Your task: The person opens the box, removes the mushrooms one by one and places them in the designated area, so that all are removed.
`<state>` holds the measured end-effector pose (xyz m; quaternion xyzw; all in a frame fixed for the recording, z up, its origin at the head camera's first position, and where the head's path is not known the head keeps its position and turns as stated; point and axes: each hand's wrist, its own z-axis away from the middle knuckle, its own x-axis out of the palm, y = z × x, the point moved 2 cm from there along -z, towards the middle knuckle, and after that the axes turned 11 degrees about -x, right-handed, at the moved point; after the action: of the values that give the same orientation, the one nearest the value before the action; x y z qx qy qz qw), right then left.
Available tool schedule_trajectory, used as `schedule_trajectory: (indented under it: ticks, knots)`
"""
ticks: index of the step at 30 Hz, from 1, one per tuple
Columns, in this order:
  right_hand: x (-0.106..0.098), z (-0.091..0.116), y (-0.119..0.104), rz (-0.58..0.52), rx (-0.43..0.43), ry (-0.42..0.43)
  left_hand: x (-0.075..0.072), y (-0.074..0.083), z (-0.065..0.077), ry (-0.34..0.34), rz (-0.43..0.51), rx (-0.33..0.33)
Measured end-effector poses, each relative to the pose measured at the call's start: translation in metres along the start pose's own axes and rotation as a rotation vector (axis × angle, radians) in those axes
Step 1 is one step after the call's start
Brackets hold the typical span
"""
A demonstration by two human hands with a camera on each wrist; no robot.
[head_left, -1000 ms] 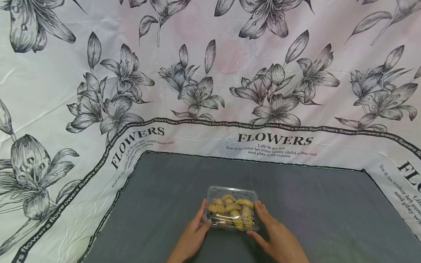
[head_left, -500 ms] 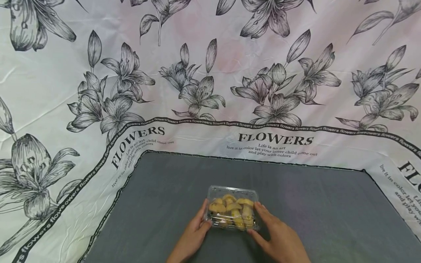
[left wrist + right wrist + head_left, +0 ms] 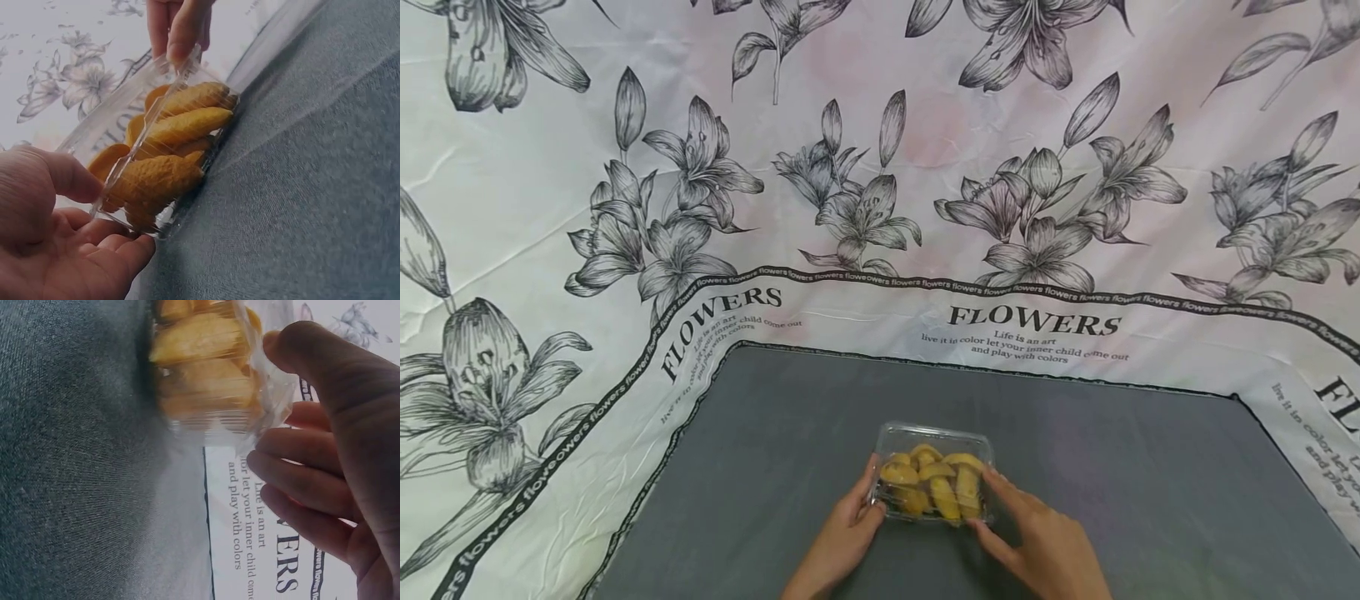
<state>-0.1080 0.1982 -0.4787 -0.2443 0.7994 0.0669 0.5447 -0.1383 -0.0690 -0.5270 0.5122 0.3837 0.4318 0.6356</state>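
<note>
A clear plastic clamshell box (image 3: 934,431) holds several yellow mushrooms (image 3: 946,493) with rounded caps and thick stems. It is held close to the grey cloth, tilted so its contents face me; contact with the cloth is hard to tell. My left hand (image 3: 844,533) grips the box's left end, thumb on the rim and fingers below, as the left wrist view shows. At the opposite end, my right hand (image 3: 1043,542) pinches the box between thumb and fingers. In the right wrist view the thumb of that right hand (image 3: 337,425) presses the plastic edge. The lid appears shut.
A dark grey cloth (image 3: 760,450) covers the flat surface. Behind and to the sides rises a white sheet (image 3: 925,175) printed with lilies and the word FLOWERS. Its black-edged border (image 3: 1037,333) meets the grey cloth at the back.
The head view has shifted slightly, so everything sits a little further right. Reflections on the box front have faded and the lower mushrooms show more clearly. Both hands keep their hold.
</note>
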Motion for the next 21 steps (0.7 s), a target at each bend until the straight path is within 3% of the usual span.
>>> schedule_trajectory:
  ticks: [9, 13, 16, 21]
  knots:
    - [0.002, 0.0, 0.002, 0.078, -0.143, 0.163, -0.001, 0.002, 0.001, 0.015, 0.023, -0.014]
    - [-0.004, -0.006, 0.005, 0.096, -0.209, 0.28, 0.0, 0.003, 0.001, 0.027, 0.03, -0.02]
    - [-0.009, -0.011, 0.006, 0.094, -0.228, 0.345, 0.0, 0.005, 0.0, 0.048, 0.019, -0.017]
    - [-0.013, -0.016, 0.005, 0.057, -0.202, 0.35, 0.002, 0.006, 0.001, 0.061, -0.007, 0.002]
